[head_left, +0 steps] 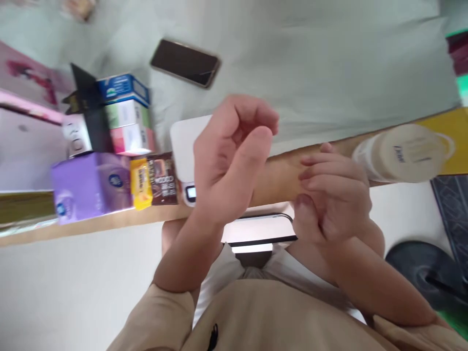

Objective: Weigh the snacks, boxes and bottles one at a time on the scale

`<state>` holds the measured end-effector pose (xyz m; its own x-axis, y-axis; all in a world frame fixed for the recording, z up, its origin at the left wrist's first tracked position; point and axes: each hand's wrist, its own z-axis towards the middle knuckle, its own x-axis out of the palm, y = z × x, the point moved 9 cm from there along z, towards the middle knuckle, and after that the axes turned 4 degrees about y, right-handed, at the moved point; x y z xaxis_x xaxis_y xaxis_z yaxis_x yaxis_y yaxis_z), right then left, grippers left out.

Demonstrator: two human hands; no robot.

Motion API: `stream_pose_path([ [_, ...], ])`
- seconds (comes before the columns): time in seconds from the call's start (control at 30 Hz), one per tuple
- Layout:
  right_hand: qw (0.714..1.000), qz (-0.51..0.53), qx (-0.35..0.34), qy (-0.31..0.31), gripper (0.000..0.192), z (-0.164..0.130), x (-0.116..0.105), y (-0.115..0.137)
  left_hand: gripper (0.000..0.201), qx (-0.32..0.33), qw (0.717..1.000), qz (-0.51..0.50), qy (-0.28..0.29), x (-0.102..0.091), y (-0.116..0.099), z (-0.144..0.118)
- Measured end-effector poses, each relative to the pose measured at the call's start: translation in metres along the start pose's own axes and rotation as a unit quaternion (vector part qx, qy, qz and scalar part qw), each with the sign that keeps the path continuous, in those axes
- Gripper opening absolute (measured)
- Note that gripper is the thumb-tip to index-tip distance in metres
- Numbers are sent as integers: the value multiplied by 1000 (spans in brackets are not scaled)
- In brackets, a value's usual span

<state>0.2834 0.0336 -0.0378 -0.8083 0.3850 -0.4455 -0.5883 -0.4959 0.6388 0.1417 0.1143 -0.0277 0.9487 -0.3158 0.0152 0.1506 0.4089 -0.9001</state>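
My left hand (230,156) is raised in front of me with its fingers curled loosely inward and nothing in it. It hangs over a white scale (182,146) that sits at the table's wooden edge (109,222). My right hand (331,197) is lower and to the right, its fingers folded shut, with no object visible in it. Its fingertips lie close to the end of a white jar (402,152) that lies on its side on a yellow surface (455,141); whether they touch is unclear. The picture is blurred.
A dark phone (185,62) lies further back on the pale green tabletop. Left of the scale stand stacked small boxes (126,114), a purple box (91,185), a yellow packet (141,183) and a brown packet (163,178). A dark round object (424,273) lies on the floor at right.
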Motion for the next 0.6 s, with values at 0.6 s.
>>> stream_pose_path([
  [0.6, 954, 8, 118, 274, 37, 10, 178, 96, 50, -312, 908, 273, 58, -180, -27, -79],
])
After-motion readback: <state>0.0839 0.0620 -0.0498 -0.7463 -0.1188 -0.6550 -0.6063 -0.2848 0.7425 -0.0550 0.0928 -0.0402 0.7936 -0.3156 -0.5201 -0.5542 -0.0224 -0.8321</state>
